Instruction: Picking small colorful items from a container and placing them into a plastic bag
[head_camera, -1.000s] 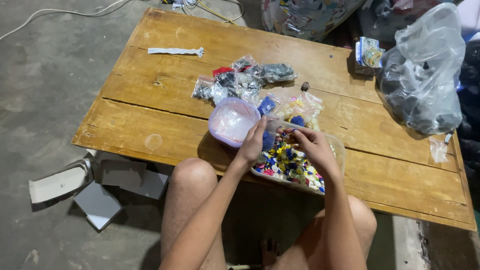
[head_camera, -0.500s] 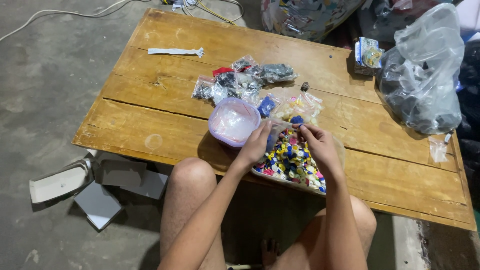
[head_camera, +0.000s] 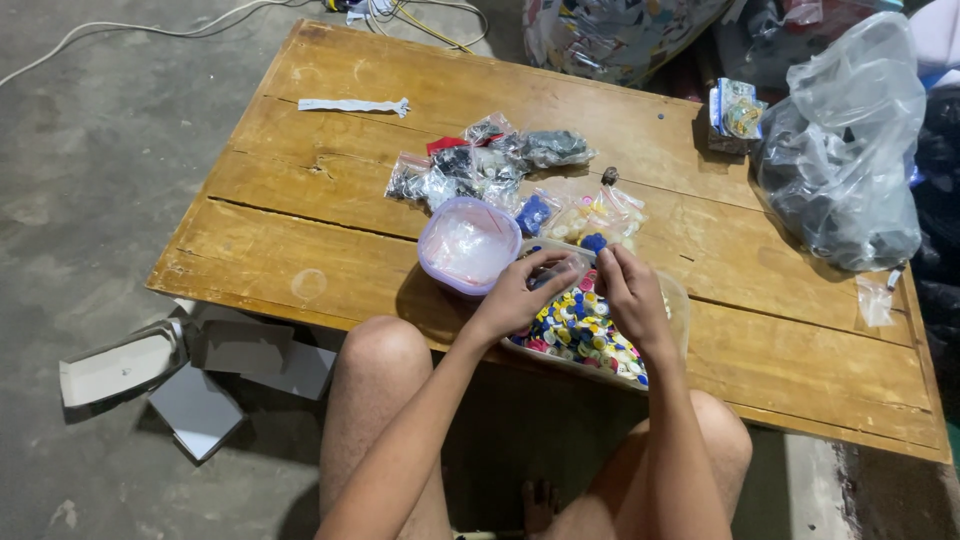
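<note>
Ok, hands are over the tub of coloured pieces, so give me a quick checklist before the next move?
1. Both hands over the tub: ok. Left hand and right hand meet above the coloured pieces.
2. Something pinched between the fingertips: cannot tell, too small to make out.
3. Tub fully on the table: not ok, its near side sits at or past the table's front edge, above the knees.
4. Purple bowl within reach: ok, just beside the left hand.
5. Small filled bags out of the way: ok, behind the bowl and tub.
6. Big plastic bag away from the hands: ok, at the table's right end.
</note>
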